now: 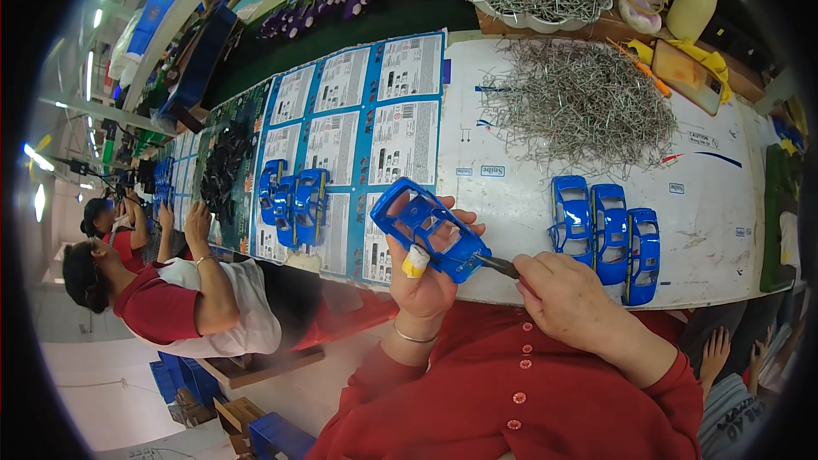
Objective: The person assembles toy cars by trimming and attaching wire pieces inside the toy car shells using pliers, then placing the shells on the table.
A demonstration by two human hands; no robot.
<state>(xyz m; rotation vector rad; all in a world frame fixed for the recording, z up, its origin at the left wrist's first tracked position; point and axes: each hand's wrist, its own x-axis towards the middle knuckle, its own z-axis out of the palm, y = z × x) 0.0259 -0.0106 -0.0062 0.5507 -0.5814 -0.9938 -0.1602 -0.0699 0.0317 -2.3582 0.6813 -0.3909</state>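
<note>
Left hand, thumb taped, is clamped around a blue toy car body, holding it upturned just above the near table edge. Her right hand is closed on a dark slim tool whose tip meets the shell's rear corner. She looks mid-fitting, I'd judge; the next move probably needs a steady push without slipping. Three finished-looking blue shells lie just beside, below a heap of metal pins.
</note>
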